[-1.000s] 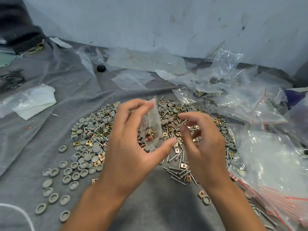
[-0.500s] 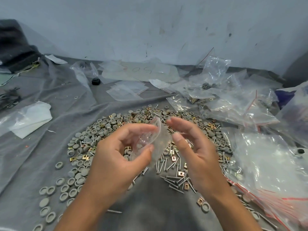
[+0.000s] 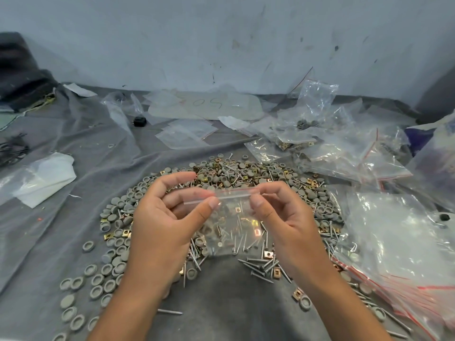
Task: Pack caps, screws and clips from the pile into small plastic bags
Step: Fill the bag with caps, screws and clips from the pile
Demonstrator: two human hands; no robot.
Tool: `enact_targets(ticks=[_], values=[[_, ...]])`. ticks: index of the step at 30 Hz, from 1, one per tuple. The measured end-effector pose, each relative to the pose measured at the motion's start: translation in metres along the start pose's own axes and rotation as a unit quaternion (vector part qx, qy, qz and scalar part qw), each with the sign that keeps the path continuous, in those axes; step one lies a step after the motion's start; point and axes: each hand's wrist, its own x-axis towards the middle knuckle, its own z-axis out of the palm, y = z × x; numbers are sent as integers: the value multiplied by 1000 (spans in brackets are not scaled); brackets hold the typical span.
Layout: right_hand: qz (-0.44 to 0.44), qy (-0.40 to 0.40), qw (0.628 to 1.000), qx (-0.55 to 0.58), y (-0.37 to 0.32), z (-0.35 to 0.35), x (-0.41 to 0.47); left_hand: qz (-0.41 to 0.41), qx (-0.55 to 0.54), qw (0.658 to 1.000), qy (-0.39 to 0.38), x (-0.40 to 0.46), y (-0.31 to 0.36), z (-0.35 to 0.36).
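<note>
Nearest me, my left hand [image 3: 160, 217] and right hand [image 3: 283, 217] each pinch the top strip of a small plastic bag [image 3: 234, 225], thumb against forefinger, the bag hanging between them above the pile [image 3: 246, 175]. I judge I'm sealing it: I should run both pinches outward along the red-lined strip (pressing evenly, keeping it level) so no screws spill. Beyond the pile lie flat empty bags [image 3: 184, 134]; filled bags [image 3: 332, 148] sit farther right.

We see two hands [image 3: 246, 222] and one small clear bag [image 3: 234, 225] between them; the grey caps [image 3: 115, 257], screws [image 3: 258, 264] and brass clips [image 3: 268, 254] lie too many to count.
</note>
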Motion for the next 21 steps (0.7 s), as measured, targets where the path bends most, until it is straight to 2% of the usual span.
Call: enact_targets(ticks=[7,13,21], values=[[-51,43,994,-85,-2,0,-2,6,16,1000,-18,-2,3,3],[-17,16,998,-53,-2,2,-3,2,30,999,-32,-3,4,4],[-27,24,994,-105,-1,2,-4,-20,31,998,-60,-5,4,6]])
